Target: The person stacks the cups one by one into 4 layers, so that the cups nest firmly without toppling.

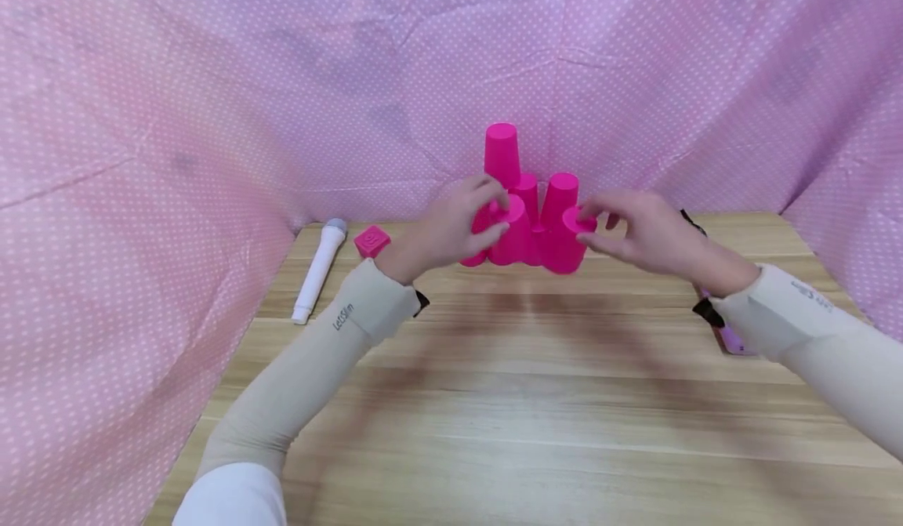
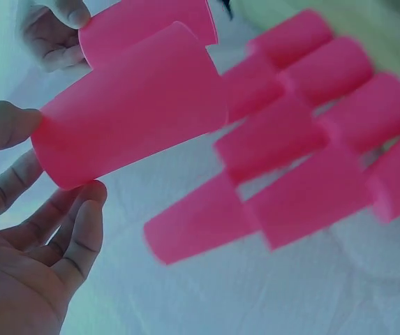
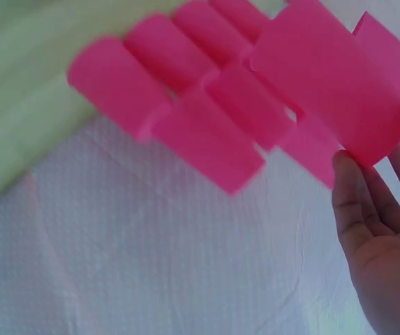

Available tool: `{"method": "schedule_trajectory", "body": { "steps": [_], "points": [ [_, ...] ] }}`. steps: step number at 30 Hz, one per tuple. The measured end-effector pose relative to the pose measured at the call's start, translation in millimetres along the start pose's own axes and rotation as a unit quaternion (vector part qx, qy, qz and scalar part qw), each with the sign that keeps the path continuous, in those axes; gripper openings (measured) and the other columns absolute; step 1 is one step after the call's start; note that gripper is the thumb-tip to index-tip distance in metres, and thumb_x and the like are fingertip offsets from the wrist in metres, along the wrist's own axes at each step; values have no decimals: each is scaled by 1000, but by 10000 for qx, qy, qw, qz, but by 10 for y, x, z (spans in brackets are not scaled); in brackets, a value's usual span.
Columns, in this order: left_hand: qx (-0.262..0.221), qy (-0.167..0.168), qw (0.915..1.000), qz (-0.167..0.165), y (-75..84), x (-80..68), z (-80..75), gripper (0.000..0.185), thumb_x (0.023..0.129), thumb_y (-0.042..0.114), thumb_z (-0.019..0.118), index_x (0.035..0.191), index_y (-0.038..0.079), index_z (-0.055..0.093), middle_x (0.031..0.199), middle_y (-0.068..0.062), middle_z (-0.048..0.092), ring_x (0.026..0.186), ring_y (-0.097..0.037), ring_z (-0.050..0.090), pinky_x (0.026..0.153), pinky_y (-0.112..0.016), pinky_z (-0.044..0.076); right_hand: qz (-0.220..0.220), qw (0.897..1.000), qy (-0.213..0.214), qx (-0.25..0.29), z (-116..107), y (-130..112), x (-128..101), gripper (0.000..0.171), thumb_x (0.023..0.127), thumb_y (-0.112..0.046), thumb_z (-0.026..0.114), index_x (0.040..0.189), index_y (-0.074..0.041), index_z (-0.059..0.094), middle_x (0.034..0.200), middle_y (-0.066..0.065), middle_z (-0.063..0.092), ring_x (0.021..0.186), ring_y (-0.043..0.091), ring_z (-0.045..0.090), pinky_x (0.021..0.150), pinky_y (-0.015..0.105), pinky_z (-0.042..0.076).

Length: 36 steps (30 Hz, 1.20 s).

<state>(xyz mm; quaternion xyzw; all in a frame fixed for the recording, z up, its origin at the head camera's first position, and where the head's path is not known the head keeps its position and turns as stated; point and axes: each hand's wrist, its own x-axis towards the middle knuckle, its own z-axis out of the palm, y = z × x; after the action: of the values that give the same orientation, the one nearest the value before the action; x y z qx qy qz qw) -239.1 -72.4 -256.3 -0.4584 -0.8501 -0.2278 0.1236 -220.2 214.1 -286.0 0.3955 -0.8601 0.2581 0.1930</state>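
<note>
A pyramid of upside-down pink cups [image 1: 502, 154] stands at the far middle of the wooden table [image 1: 494, 400]. My left hand [image 1: 497, 216] grips the closed end of a pink cup [image 1: 511, 236] at the stack's front left. In the left wrist view the thumb and fingers [image 2: 81, 209] pinch that cup [image 2: 130, 112]. My right hand [image 1: 589, 224] pinches the closed end of another pink cup [image 1: 567, 248] at the front right. The right wrist view shows its thumb [image 3: 346, 181] pressing that cup [image 3: 325, 84], with the stacked cups [image 3: 186, 105] behind it.
A white pen-shaped object [image 1: 319, 270] and a small pink cube [image 1: 371, 241] lie at the table's far left. A pink-purple item [image 1: 730, 342] is partly hidden under my right wrist. Pink dotted cloth [image 1: 141, 118] hangs around the table on three sides.
</note>
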Motion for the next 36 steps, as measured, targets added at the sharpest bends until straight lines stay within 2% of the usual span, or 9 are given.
{"method": "schedule_trajectory", "body": {
  "steps": [4, 8, 13, 18, 23, 28, 36],
  "points": [
    [48, 319, 9994, -131, -49, 211, -250, 18, 88, 15, 66, 100, 5, 57, 98, -5, 54, 89, -17, 53, 75, -25, 45, 154, 9987, 460, 174, -130, 114, 261, 23, 75, -1, 77, 95, -3, 67, 88, 3, 66, 78, 13, 56, 64, 24, 46],
    [264, 771, 9962, -298, -127, 442, -476, 18, 89, 16, 64, 101, 5, 57, 98, -4, 54, 93, -14, 52, 78, -23, 44, 652, 9946, 797, 153, -197, 209, 533, 17, 81, -7, 73, 97, -2, 66, 92, 5, 65, 85, 17, 55, 67, 25, 42],
    [442, 1043, 9906, -766, -197, 706, -622, 24, 92, 24, 61, 107, 6, 57, 105, -3, 54, 97, -11, 51, 79, -17, 42, 1503, 9863, 677, 63, -204, 322, 821, 23, 87, -21, 68, 104, -4, 67, 100, 6, 64, 90, 20, 56, 74, 31, 43],
    [225, 1162, 9855, -1213, -282, 899, -630, 26, 93, 29, 58, 109, 8, 57, 106, -2, 55, 99, -11, 51, 80, -17, 41, 2112, 9770, 240, 162, -147, 410, 996, 32, 89, -30, 65, 113, -8, 66, 106, 6, 63, 94, 23, 55, 80, 35, 44],
    [56, 1160, 9806, -1580, -335, 1056, -589, 28, 93, 31, 58, 112, 10, 57, 106, -1, 54, 99, -12, 49, 77, -18, 42, 2480, 9677, 28, 448, -64, 468, 1068, 46, 89, -30, 65, 127, -6, 55, 117, 9, 60, 102, 24, 56, 86, 37, 45],
    [-135, 1026, 9750, -1968, -356, 1212, -543, 30, 91, 32, 61, 114, 12, 57, 110, -1, 54, 101, -14, 48, 77, -19, 44, 2708, 9601, -51, 689, -19, 503, 1071, 56, 88, -29, 66, 136, -8, 45, 125, 9, 56, 107, 23, 55, 90, 38, 45],
    [-382, 782, 9685, -2332, -381, 1354, -459, 31, 91, 31, 62, 116, 12, 57, 112, -3, 54, 98, -14, 49, 80, -19, 45, 2745, 9585, -98, 769, 5, 508, 1074, 60, 88, -30, 67, 139, -11, 41, 128, 8, 54, 108, 22, 55, 90, 36, 47]
  ]
}}
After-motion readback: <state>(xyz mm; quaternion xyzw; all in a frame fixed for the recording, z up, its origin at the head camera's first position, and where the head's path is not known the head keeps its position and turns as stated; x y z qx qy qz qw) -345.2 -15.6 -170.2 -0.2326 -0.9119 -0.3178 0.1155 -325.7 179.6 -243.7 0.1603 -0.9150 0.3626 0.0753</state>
